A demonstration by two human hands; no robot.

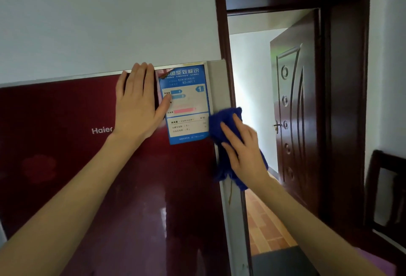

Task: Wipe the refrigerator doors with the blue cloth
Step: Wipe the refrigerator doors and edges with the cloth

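- Right now the left hand point(138, 102) lies flat and spread on the red refrigerator door point(66, 166) near its top edge, fingers together, thumb touching the energy label point(186, 104); it grips nothing and seems to brace the door.
- The right hand point(241, 150) presses the blue cloth point(226, 117) against the grey side edge point(216, 87) of the refrigerator, just beside the label, fingers laid over the bunched fabric rather than clenched around it.
- The cloth looks soft, light and limp: part of it sags below the palm, so it will likely fold and trail. An open palm over its middle should keep it flat.
- The glossy door front mirrors the room, so it is probably slick; the cloth should glide easily but may leave streaks.
- The label's paper corner looks slightly lifted and could catch; wiping around it is safer.
- Most of the red front lies away from the cloth.
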